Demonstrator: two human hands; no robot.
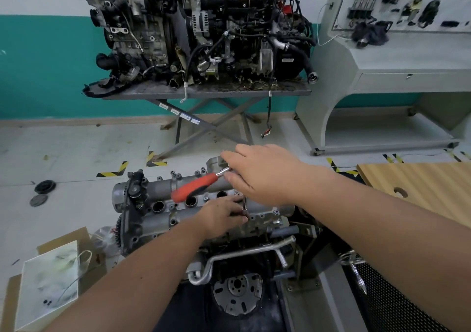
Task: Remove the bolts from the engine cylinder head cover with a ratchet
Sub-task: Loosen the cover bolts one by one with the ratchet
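Centrally, ribbed grey cover, red-handled ratchet

Both bare forearms reach forward and inward from the lower frame edge. Left hand sits lower, palm down, fingers curled and pinching near the tips. Right hand is above and just beyond it, back up, fingers curled in a grip.

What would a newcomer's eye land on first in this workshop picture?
Probably the red-handled ratchet, held by the right hand over the grey cylinder head cover at centre. Behind it, a large dark engine sits on a stand against the teal wall.
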